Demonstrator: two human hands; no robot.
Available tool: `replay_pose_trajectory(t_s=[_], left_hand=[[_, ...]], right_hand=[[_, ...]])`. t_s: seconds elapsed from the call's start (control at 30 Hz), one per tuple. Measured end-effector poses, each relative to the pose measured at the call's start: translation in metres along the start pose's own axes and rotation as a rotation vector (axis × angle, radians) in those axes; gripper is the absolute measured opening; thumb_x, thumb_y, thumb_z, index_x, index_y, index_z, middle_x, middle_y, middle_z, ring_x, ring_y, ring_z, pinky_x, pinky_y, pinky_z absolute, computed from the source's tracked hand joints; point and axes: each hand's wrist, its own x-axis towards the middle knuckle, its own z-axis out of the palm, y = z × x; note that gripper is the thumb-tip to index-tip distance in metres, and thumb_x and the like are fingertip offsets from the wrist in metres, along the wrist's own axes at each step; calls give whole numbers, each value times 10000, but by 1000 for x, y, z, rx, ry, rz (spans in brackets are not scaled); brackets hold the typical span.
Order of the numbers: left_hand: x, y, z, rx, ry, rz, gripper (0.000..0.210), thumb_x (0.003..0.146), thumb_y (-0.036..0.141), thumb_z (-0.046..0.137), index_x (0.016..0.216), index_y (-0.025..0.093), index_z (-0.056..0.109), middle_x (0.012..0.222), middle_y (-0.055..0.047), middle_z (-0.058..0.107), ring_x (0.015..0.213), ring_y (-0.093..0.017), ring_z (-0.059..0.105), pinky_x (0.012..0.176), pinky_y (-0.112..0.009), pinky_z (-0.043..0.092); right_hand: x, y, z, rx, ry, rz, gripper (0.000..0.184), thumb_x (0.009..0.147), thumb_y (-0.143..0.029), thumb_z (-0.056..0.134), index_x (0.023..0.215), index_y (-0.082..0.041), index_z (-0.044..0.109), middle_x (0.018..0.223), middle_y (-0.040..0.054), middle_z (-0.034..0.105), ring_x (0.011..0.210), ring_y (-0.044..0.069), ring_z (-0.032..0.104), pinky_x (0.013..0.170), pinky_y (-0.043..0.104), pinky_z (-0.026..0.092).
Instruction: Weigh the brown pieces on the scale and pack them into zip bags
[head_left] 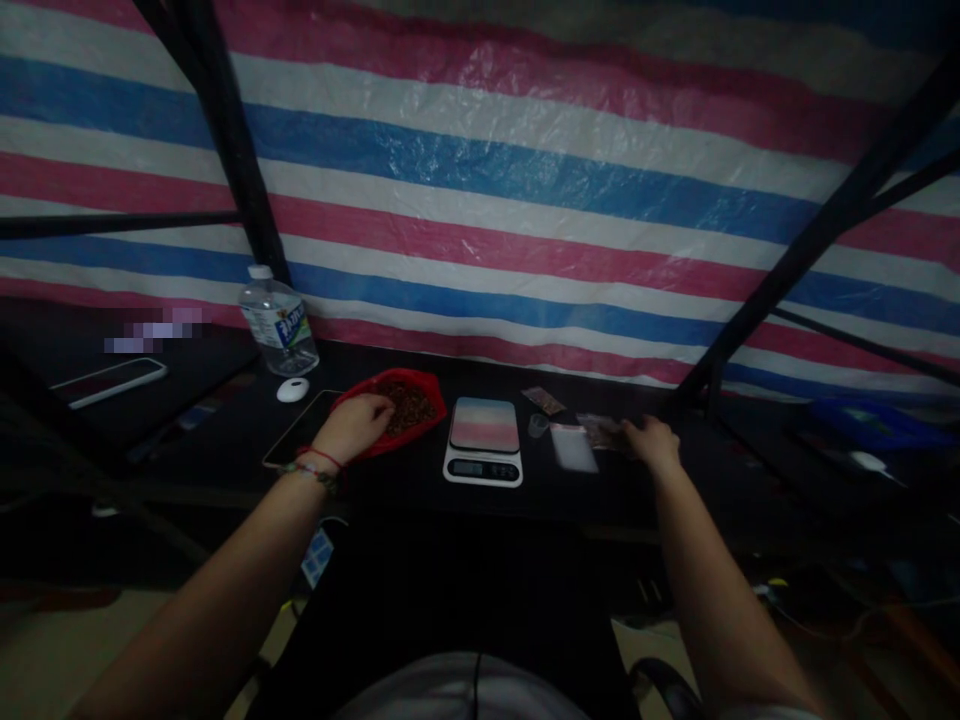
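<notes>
My left hand (358, 424) rests over the near left side of a red tray (436, 388), its fingers curled together by a heap of small brown pieces (411, 405). What these fingers hold, if anything, is hidden. Over on the right, my right hand (652, 443) has its fingers closed at the edge of a small clear plastic bag (598, 432) with brownish contents. Between the hands sits a white digital scale (484, 440) with nothing on its plate. Close to the bag are a small clear cup (538, 426), a stack of white-looking bags (574, 448) and another filled bag (543, 400).
A water bottle (279, 325) and a white oval case (292, 389) stand back left. A dark flat tablet or phone (289, 445) lies partly under my left wrist. Farther left is a phone (112, 380). Black metal posts (244, 170) flank the table before a striped sheet (510, 210).
</notes>
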Motion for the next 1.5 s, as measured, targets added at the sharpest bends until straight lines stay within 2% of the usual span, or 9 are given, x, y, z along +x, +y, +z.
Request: replay_pose_trajectory(t_s=[0.23, 0.33, 0.53, 0.83, 0.93, 1.03, 1.17, 1.33, 1.5], left_hand=[[-4, 17, 17, 26, -147, 120, 390, 766, 495, 533, 970, 203, 693, 1031, -85, 682, 964, -246, 600, 861, -313, 425], [-5, 18, 16, 109, -156, 127, 298, 758, 438, 561, 903, 220, 703, 1004, -76, 688, 958, -243, 598, 843, -308, 420], [-4, 14, -3, 55, 131, 40, 358, 853, 401, 408, 945, 210, 696, 986, -73, 694, 860, -222, 621, 758, -300, 430], [-17, 44, 16, -153, -277, 282, 240, 800, 340, 518, 808, 238, 735, 857, -38, 722, 806, -195, 643, 772, -264, 433], [-17, 42, 8, -191, -299, 269, 287, 818, 390, 493, 813, 233, 734, 845, -36, 721, 769, -184, 643, 735, -252, 435], [-11, 31, 0, -65, -171, 180, 350, 859, 375, 409, 843, 209, 717, 862, -58, 715, 780, -193, 640, 726, -267, 431], [1, 11, 3, 127, -48, 39, 339, 834, 354, 426, 942, 153, 677, 953, -120, 696, 853, -231, 639, 765, -295, 440], [7, -3, 20, 241, -170, -77, 437, 739, 446, 559, 1022, 123, 639, 946, -166, 689, 843, -274, 650, 733, -318, 463], [11, -6, 23, 148, -183, -46, 355, 744, 395, 571, 993, 158, 660, 972, -133, 693, 873, -241, 649, 778, -292, 466]], right_hand=[[-37, -78, 25, 247, -108, -517, 504, 805, -421, 546, 1216, -131, 558, 1172, 139, 614, 1109, 255, 548, 963, 377, 390], [-45, -103, 38, 214, -184, -596, 533, 761, -363, 611, 1242, -146, 538, 1199, 134, 600, 1125, 260, 540, 972, 390, 382], [-44, -111, 60, 230, -249, -565, 411, 757, -198, 588, 1163, -139, 593, 1152, 141, 628, 1086, 243, 576, 953, 356, 413], [-60, -160, 30, 526, -57, -610, 397, 718, -219, 591, 1111, -165, 607, 1029, 93, 622, 973, 210, 578, 890, 359, 449], [-83, -199, 18, 691, -227, -692, 527, 685, -239, 646, 1196, -169, 536, 1000, 66, 621, 832, 162, 593, 778, 310, 488], [-109, -244, 10, 752, -372, -792, 462, 695, -252, 670, 1138, -177, 563, 999, 55, 634, 822, 152, 601, 742, 281, 488], [-125, -292, 14, 531, -426, -978, 258, 744, -213, 640, 1001, -185, 639, 1008, 66, 652, 910, 187, 595, 814, 299, 461], [-119, -317, 37, 94, -366, -1015, 265, 842, -80, 431, 1014, -103, 631, 1058, 157, 625, 970, 219, 591, 864, 328, 431], [-116, -330, 57, 28, -456, -1070, 262, 836, -109, 462, 1035, -122, 631, 1064, 138, 637, 986, 199, 599, 858, 281, 432]])
